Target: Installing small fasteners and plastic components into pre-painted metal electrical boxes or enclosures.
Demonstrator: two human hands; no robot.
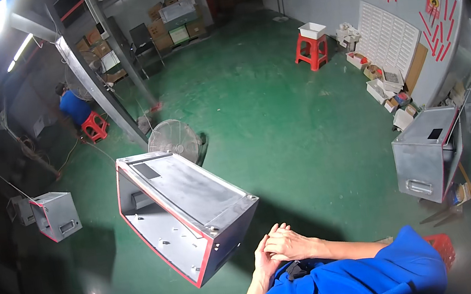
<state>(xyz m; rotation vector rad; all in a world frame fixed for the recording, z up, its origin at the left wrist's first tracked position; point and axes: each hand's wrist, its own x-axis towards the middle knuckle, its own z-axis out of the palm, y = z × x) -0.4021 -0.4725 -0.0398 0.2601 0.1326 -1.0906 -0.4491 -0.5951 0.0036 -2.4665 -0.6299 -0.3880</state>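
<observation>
My left hand [265, 258] and my right hand [286, 244] meet in front of my body, fingers bent and overlapping. The right one lies partly across the left, so what is between them, if anything, is hidden. Just left of them, a large grey metal cabinet [193, 186] with red tape along its open front edges hangs tilted above the floor. Neither hand touches it. Small fittings dot its inner panel, and a dark rectangle marks its upper face.
Another grey cabinet [423, 151] hangs at right, a smaller one [57, 215] at left. Beyond the near cabinet stand a floor fan [174, 142] and a metal post [98, 88]. A red stool [312, 52] bears a white tray. A person in blue [74, 106] sits far left.
</observation>
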